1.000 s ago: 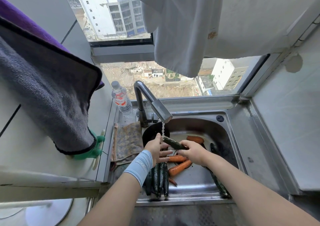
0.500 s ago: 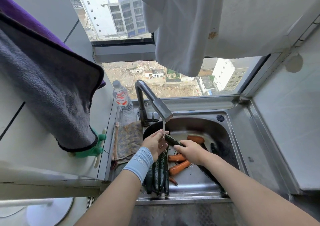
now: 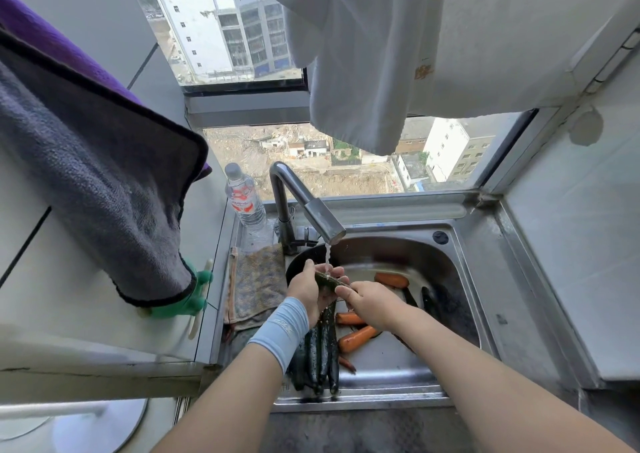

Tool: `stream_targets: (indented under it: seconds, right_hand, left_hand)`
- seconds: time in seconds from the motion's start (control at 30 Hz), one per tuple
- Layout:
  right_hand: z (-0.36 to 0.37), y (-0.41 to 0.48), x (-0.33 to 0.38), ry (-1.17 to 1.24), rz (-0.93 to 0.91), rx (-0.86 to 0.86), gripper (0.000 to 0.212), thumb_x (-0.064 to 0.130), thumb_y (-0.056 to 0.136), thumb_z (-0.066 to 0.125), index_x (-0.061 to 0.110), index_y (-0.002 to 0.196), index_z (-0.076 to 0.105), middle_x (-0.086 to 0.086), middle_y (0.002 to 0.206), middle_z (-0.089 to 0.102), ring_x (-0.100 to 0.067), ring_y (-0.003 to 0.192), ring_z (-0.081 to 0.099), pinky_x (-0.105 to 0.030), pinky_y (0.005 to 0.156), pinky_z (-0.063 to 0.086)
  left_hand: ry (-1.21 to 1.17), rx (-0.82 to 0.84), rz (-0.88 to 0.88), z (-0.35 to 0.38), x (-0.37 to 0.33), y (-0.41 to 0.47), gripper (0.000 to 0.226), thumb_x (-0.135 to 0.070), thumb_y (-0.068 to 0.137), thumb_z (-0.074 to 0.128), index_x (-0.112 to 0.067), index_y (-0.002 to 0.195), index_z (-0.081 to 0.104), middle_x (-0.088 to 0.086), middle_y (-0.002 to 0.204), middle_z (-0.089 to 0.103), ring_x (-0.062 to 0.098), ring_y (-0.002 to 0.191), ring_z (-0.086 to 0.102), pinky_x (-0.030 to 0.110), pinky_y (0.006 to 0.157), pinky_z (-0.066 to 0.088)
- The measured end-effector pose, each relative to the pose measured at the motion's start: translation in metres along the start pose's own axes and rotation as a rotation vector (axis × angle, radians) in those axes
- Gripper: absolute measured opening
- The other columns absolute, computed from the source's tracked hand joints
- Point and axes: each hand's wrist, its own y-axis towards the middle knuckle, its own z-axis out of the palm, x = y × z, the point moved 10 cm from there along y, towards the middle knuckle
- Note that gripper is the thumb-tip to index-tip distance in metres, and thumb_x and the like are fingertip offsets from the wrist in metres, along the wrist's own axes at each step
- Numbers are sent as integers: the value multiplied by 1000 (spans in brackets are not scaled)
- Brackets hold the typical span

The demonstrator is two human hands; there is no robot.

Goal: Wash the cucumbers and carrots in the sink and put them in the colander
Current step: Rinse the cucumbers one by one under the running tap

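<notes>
The left hand (image 3: 306, 291) and right hand (image 3: 369, 302) grasp 1 cucumber (image 3: 329, 280) under the tap (image 3: 323, 222) at their 12 o'clock, so water rinses it.

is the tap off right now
No, a stream of water runs from the faucet onto the cucumber held under it.

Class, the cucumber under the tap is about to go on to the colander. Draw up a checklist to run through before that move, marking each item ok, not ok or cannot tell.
1. Water reaches the cucumber: ok, the stream from the tap lands on it.
2. Grip: ok, left hand and right hand both hold it.
3. Cucumber rinsed all round: cannot tell.
4. Colander ready: cannot tell; a dark bowl behind the left hand is mostly hidden.
5. Other carrots and cucumbers lie in the sink: ok.
</notes>
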Motion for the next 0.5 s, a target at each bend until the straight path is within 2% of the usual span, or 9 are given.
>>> stream_targets:
  seconds: [0.07, 0.13, 0.23, 0.33, 0.37, 0.43, 0.5]
  right_hand:
    - [0, 1, -5, 43, 6, -3, 40, 54, 103, 35, 32, 73, 51, 6, 78, 57, -19, 83, 53, -33, 74, 38]
    - [0, 2, -10, 101, 21, -13, 42, 53, 104, 34, 30, 77, 57, 8, 77, 57, -19, 85, 54, -33, 76, 40]
    - [-1, 2, -15, 179, 63, -38, 58, 59, 102, 33, 18, 80, 67, 2, 76, 65, -22, 83, 59, -37, 79, 44]
    - [-1, 1, -10, 158, 75, -43, 57, 58, 103, 30, 27, 65, 60, 5, 68, 61, -20, 77, 56, -34, 75, 41]
    - [0, 2, -7, 138, 68, -39, 58, 58, 103, 29, 27, 69, 64, 2, 74, 66, -21, 82, 59, -34, 77, 42]
    - [4, 5, -1, 117, 42, -33, 53, 56, 103, 31, 24, 96, 72, -3, 101, 73, -23, 100, 63, -35, 87, 46]
    - [7, 8, 4, 145, 30, -24, 40, 48, 104, 38, 23, 120, 66, 0, 118, 69, -21, 110, 60, -31, 91, 43]
  left_hand:
    - [-3, 115, -8, 9, 4, -3, 32, -32, 107, 29, -11, 108, 53, 13, 108, 70, 28, 94, 67, 36, 73, 53]
    - [68, 168, 16, 13, 10, -3, 22, -26, 106, 34, -16, 115, 51, 8, 117, 69, 26, 101, 66, 37, 77, 49]
    - [161, 132, 58, 9, 15, 1, 19, -27, 103, 45, -17, 115, 56, 1, 112, 72, 23, 102, 63, 37, 86, 45]
    - [331, 104, -60, 2, 29, 5, 27, -43, 98, 52, -20, 103, 65, -2, 105, 74, 20, 95, 63, 34, 80, 45]
    - [342, 85, -96, 0, 32, 6, 34, -48, 97, 50, -18, 100, 67, 1, 102, 74, 22, 90, 64, 33, 75, 46]
    - [298, 16, -89, -4, 29, 8, 43, -51, 98, 45, -14, 94, 67, 7, 95, 73, 22, 77, 64, 30, 66, 46]
    - [213, -46, -61, -7, 21, 12, 44, -51, 99, 43, -12, 89, 62, 7, 87, 73, 21, 72, 65, 29, 65, 48]
